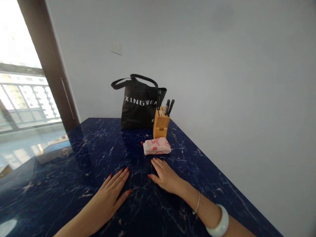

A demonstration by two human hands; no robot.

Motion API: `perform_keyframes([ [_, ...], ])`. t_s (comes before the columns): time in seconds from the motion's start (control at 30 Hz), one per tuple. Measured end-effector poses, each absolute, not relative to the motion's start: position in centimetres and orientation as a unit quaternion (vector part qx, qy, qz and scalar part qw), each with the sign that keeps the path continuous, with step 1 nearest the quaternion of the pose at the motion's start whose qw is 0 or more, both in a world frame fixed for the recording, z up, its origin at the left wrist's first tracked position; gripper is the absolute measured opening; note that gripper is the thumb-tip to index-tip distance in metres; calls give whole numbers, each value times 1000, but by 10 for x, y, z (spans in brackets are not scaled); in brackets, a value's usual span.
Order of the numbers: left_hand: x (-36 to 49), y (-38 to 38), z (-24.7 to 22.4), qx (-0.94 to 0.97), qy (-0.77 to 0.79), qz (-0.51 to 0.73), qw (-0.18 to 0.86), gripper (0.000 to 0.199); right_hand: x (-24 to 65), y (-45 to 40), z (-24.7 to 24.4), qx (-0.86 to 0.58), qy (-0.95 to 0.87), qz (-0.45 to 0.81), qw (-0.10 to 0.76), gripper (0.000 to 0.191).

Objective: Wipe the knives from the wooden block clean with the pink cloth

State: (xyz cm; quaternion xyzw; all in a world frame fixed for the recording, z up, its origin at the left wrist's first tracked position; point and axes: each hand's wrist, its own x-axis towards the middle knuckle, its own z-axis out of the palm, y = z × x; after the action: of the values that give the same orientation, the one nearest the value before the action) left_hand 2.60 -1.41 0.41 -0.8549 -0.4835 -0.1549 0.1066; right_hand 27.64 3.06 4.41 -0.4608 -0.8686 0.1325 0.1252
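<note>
My left hand lies flat on the dark blue marbled table, fingers stretched out and thumb apart, holding nothing. My right hand rests on the table too, its fingers extended and its thumb spread to the side. Just beyond the right fingertips is a folded pink cloth with red markings; a small gap seems to separate them. Behind the cloth stands a wooden knife block with several dark-handled tools in its slots.
A black tote bag with white lettering stands upright behind the knife block, near the wall. On the left is a glass door with a brown frame. A pale round object shows at the lower left edge.
</note>
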Motion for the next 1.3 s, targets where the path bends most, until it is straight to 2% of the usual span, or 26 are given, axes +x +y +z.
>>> perform_keyframes([
  [1.3, 27, -15, 7, -855, -498, -131, 68, 55, 277, 30, 47, -455, -875, 118, 118, 62],
])
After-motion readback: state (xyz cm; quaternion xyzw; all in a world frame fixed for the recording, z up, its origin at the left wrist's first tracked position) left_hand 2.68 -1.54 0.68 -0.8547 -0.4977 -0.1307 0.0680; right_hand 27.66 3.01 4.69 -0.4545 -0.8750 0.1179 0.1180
